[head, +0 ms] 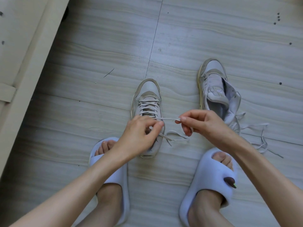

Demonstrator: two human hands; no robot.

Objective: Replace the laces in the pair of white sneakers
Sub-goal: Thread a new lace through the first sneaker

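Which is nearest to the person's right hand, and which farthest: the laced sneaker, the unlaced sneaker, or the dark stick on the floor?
From the right hand:
1. Unlaced sneaker, just beyond it to the right.
2. Laced sneaker, to the left, under the left hand.
3. Dark stick, far left.

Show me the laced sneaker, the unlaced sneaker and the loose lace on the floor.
laced sneaker (148,94): head view, on its toe cap.
unlaced sneaker (213,69): head view, on its toe cap.
loose lace (262,141): head view, on a strand lying on the floor.
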